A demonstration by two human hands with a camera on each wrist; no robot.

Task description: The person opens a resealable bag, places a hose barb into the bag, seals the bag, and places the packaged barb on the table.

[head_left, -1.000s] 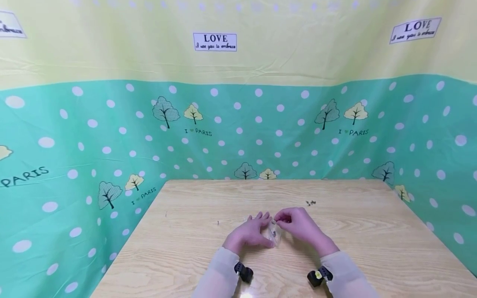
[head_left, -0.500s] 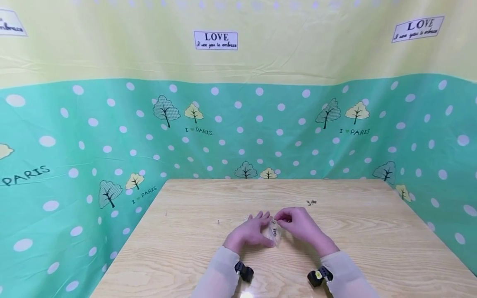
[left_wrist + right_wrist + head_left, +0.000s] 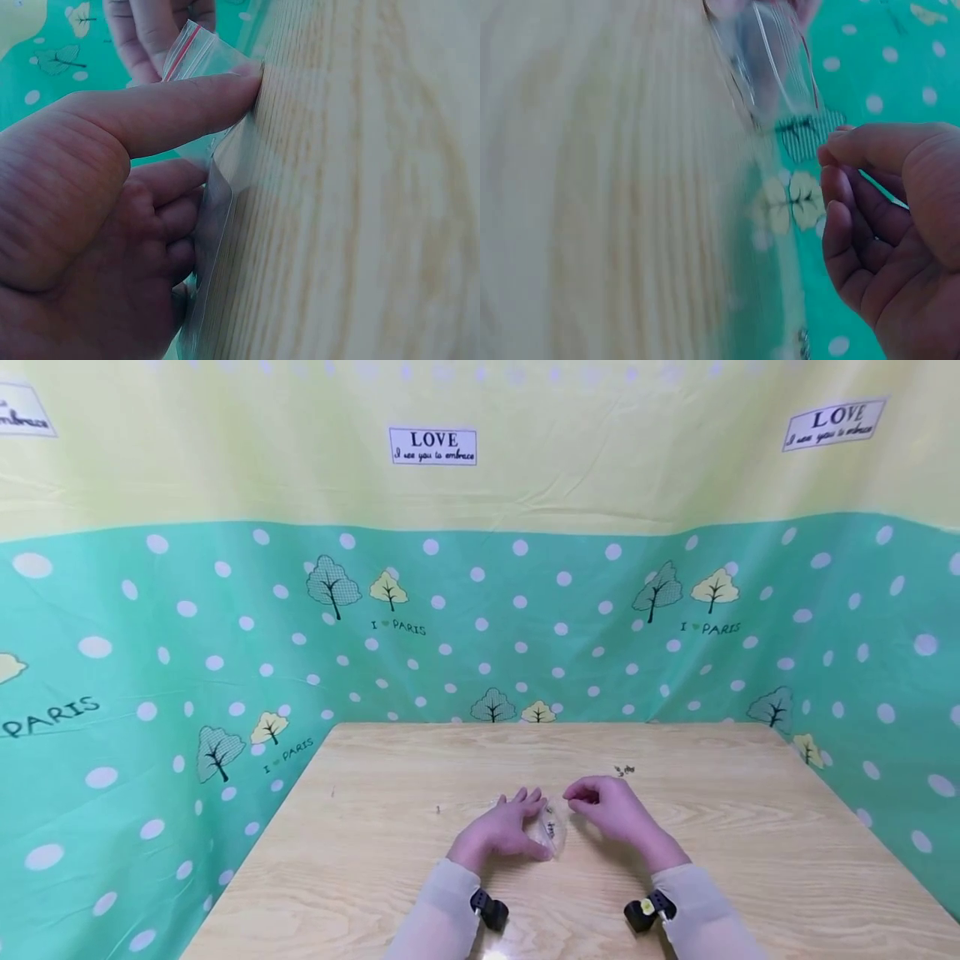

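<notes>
A clear zip bag (image 3: 557, 839) with a red line along its mouth (image 3: 184, 51) lies on the table, its mouth towards my right hand. Small dark pieces (image 3: 551, 830) show inside it. My left hand (image 3: 504, 829) spreads over the bag, thumb and fingers out, pressing it down; the left wrist view shows the thumb (image 3: 187, 109) straight across it. My right hand (image 3: 613, 810) hovers just right of the bag, apart from it. Its thumb and forefinger meet at the tips and the other fingers curl (image 3: 855, 232); I see nothing between them.
Several small dark pieces (image 3: 624, 770) lie in a loose cluster on the wooden table (image 3: 390, 760), beyond my right hand. A tiny piece (image 3: 438, 810) sits left of my left hand. A green and yellow printed curtain (image 3: 517, 635) hangs around the table.
My right hand has drawn back from the bag's mouth, a little to the right. The left hand has stayed in place on the bag.
</notes>
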